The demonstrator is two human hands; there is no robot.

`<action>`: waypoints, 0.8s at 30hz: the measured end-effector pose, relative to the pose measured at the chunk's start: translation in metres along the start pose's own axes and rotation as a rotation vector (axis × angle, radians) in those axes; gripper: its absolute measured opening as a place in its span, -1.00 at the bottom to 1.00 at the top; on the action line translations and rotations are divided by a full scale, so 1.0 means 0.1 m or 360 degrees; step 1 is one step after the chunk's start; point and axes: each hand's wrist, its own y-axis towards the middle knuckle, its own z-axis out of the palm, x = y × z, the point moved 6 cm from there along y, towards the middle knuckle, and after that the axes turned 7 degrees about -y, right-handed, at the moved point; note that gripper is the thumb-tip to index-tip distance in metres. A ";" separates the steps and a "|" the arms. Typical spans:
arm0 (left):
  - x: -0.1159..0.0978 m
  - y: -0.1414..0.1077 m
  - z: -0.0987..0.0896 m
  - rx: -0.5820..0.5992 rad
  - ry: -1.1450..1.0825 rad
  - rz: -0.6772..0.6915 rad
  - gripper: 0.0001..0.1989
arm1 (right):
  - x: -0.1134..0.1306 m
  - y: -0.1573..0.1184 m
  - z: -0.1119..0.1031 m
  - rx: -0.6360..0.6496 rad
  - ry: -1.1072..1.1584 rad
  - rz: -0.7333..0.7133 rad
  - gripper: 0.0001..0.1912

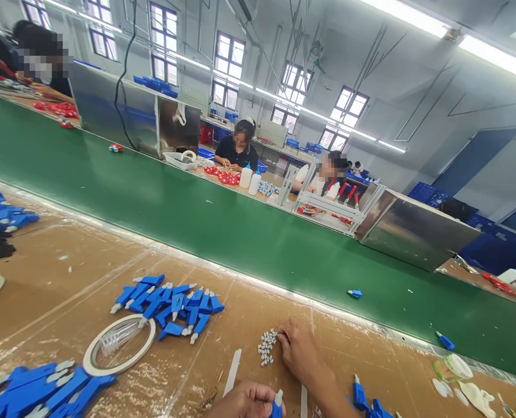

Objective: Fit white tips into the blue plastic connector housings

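Observation:
My left hand (247,400), at the bottom edge of the head view, is closed around a blue plastic part with a grey tip (278,406). Further forward, my right hand (300,351) touches the right side of a small pile of grey plastic pieces (265,347). Its fingertips are pinched together, and whatever is between them is too small to make out. A heap of blue plastic parts (171,303) lies to the left of the grey pieces. More blue parts (360,397) lie right of my right forearm.
A roll of tape (90,351) lies before more blue parts (44,392). Beyond the brown worktop runs a green conveyor belt (223,217) with a few parts on it. Several co-workers sit across it. A clear round container (458,367) stands at right.

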 end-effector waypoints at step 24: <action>-0.05 -0.05 0.06 0.0035 -0.0041 -0.0039 -0.53 | -0.22 -0.34 -0.10 0.0203 -0.0003 -0.0259 -0.66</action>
